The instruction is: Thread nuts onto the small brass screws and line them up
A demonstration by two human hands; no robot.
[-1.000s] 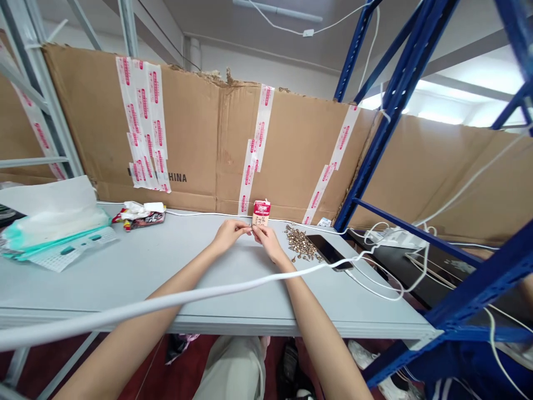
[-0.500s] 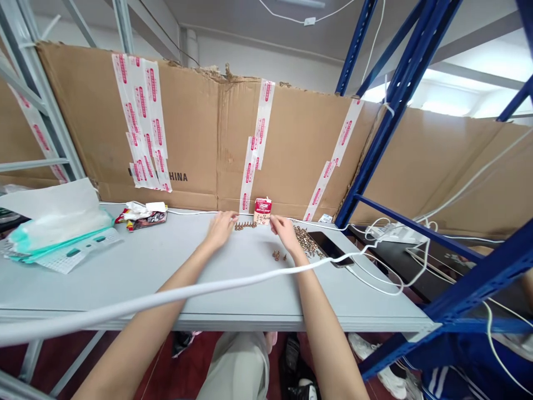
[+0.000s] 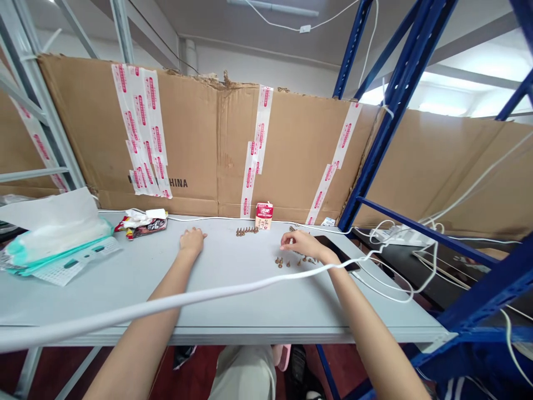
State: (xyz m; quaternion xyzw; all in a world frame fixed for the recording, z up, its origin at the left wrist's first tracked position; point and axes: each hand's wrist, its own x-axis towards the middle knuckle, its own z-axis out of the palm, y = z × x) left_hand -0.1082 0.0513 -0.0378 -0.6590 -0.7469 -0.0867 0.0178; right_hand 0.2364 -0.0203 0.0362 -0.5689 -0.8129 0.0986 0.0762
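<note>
Farther apart, left hand [image 3: 192,241] and right hand [image 3: 297,243] curl narrow, contents unclear, fasteners [image 3: 305,259] part-hidden.

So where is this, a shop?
Probably a workshop or storeroom: a blue metal rack, a brown cardboard screen patched with printed tape, and small brass-coloured screw-like pieces on the grey tabletop.

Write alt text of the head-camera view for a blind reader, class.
A person's right hand is by scattered brass-coloured pieces on a grey table; the left hand rests apart. Between them stand a red-and-cream carton and a row of similar pieces, before cardboard.
</note>
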